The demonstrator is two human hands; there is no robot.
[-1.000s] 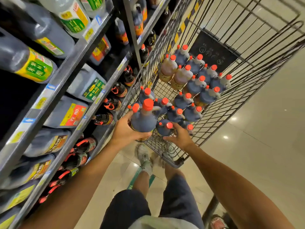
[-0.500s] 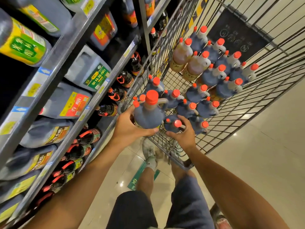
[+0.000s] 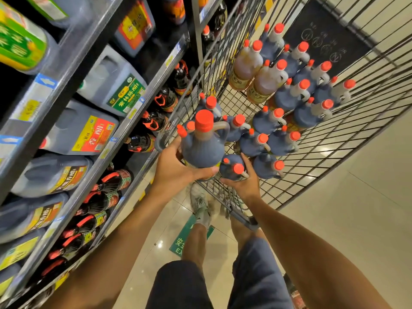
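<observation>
My left hand (image 3: 176, 169) grips a dark vinegar jug with a red cap (image 3: 204, 146), held up above the near corner of the wire cart (image 3: 278, 195). My right hand (image 3: 244, 184) wraps round a second dark red-capped jug (image 3: 231, 167) that stands at the cart's near edge. Several more red-capped jugs (image 3: 281, 141) stand packed on the cart floor. Two amber ones (image 3: 256, 74) stand at the far side.
Store shelves (image 3: 73, 121) on the left hold large grey canisters with coloured labels and, lower down, rows of dark bottles with red handles (image 3: 153, 123). Shiny tiled floor (image 3: 345, 219) lies to the right. My legs and a shoe (image 3: 200, 206) stand just before the cart.
The jug in my left hand has risen higher out of the cart. My right hand stays on the neighbouring jug. The view has tilted closer to the cart.
</observation>
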